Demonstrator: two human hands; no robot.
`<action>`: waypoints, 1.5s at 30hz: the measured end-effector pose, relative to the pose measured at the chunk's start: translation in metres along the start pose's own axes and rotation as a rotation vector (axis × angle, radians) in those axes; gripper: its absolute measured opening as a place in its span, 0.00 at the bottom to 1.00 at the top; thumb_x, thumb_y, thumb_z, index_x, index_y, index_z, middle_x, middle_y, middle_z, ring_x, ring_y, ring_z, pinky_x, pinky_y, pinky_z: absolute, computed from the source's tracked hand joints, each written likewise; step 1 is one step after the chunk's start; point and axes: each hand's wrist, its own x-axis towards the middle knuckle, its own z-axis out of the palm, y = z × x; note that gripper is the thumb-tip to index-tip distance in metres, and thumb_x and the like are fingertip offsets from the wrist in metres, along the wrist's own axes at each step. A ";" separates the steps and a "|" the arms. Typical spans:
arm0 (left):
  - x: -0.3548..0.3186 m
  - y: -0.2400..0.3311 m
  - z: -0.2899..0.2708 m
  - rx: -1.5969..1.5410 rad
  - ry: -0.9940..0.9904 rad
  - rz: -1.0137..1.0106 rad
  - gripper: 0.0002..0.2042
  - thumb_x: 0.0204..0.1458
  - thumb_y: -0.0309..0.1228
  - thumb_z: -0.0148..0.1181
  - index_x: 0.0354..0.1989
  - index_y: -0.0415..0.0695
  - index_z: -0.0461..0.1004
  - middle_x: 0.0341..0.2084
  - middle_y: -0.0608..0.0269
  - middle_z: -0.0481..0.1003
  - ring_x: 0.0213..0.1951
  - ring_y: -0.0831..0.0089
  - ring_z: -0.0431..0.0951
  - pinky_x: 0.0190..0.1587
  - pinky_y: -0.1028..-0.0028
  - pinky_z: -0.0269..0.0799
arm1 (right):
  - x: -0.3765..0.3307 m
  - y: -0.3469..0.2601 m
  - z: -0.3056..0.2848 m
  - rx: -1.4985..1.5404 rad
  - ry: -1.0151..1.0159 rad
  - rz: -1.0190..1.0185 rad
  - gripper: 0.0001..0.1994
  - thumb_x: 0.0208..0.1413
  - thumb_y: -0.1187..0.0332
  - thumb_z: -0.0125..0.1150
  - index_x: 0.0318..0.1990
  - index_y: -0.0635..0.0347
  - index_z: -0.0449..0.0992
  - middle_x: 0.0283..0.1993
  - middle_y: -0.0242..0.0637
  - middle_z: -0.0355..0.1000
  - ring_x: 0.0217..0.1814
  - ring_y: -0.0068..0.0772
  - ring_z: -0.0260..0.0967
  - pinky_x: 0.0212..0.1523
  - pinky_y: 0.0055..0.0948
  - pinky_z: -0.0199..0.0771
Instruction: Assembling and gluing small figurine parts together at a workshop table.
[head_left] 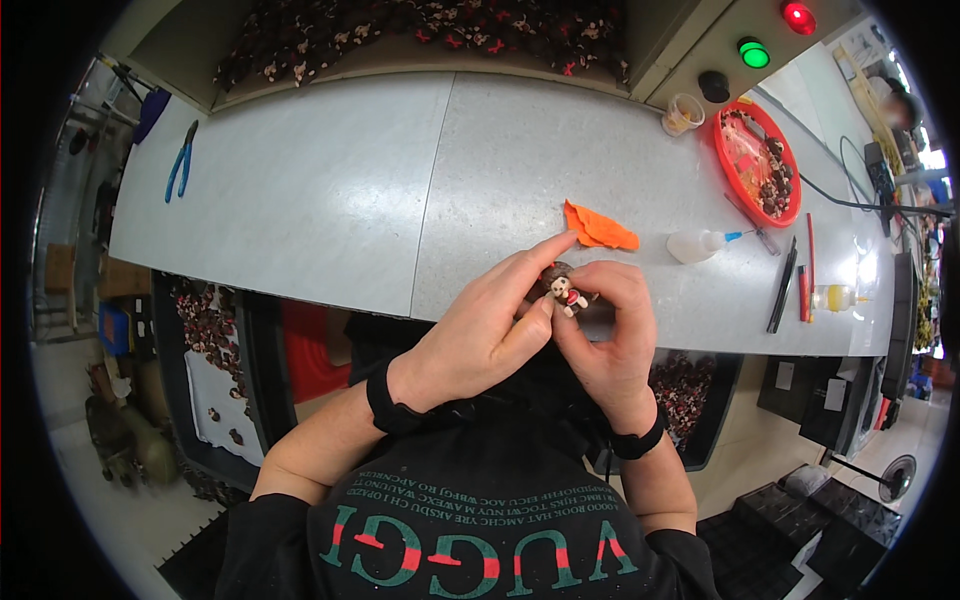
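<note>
A small brown figurine (562,286) with a cream face and a red patch is held between my hands, just in front of the table's near edge. My left hand (480,325) grips it from the left, its thumb tip against the front and its index finger stretched along the far side. From the right, my right hand (622,330) closes on it with bent thumb and index finger. Beyond my fingertips lies a crumpled orange cloth (603,228). To its right, a white squeeze bottle (695,246) with a blue needle tip rests on its side.
A red round tray (794,165) of small brown pieces stands far right, beside a clear cup (683,114). Blue-handled pliers (181,165) lie far left. Dark slim tools (784,290) and a yellowish bottle (838,297) are at right. Piled figurines (400,38) fill the shelf ahead.
</note>
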 end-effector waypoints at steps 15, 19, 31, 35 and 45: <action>0.003 -0.001 -0.002 0.101 -0.064 0.005 0.29 0.53 0.24 0.39 0.68 0.37 0.52 0.38 0.54 0.70 0.34 0.72 0.73 0.41 0.72 0.72 | 0.002 -0.005 -0.007 0.015 -0.071 0.085 0.17 0.45 0.81 0.67 0.45 0.63 0.73 0.41 0.40 0.73 0.41 0.35 0.72 0.38 0.28 0.75; 0.002 0.000 -0.002 0.127 -0.069 0.032 0.30 0.53 0.24 0.39 0.68 0.35 0.51 0.41 0.51 0.70 0.38 0.67 0.73 0.47 0.69 0.69 | 0.002 -0.006 -0.006 -0.006 -0.064 0.072 0.17 0.45 0.81 0.67 0.44 0.63 0.74 0.40 0.39 0.74 0.40 0.35 0.72 0.38 0.28 0.75; 0.000 0.000 -0.001 0.087 -0.079 0.007 0.32 0.50 0.21 0.37 0.69 0.37 0.50 0.37 0.57 0.69 0.31 0.73 0.68 0.41 0.73 0.68 | -0.012 0.002 -0.001 0.146 0.011 0.151 0.18 0.42 0.83 0.68 0.43 0.63 0.72 0.41 0.40 0.72 0.39 0.35 0.72 0.37 0.27 0.76; -0.001 -0.002 -0.001 0.073 -0.073 0.012 0.33 0.49 0.20 0.37 0.69 0.38 0.49 0.38 0.59 0.68 0.31 0.75 0.68 0.39 0.75 0.68 | -0.010 0.003 -0.001 0.158 0.005 0.120 0.20 0.41 0.82 0.70 0.42 0.61 0.70 0.42 0.39 0.72 0.41 0.35 0.72 0.39 0.28 0.75; -0.001 -0.001 0.000 -0.201 -0.037 -0.057 0.28 0.56 0.22 0.39 0.68 0.40 0.49 0.40 0.63 0.68 0.34 0.80 0.70 0.35 0.80 0.71 | -0.005 -0.002 -0.003 0.110 0.000 0.097 0.19 0.41 0.81 0.70 0.41 0.60 0.69 0.43 0.40 0.72 0.43 0.36 0.71 0.41 0.29 0.74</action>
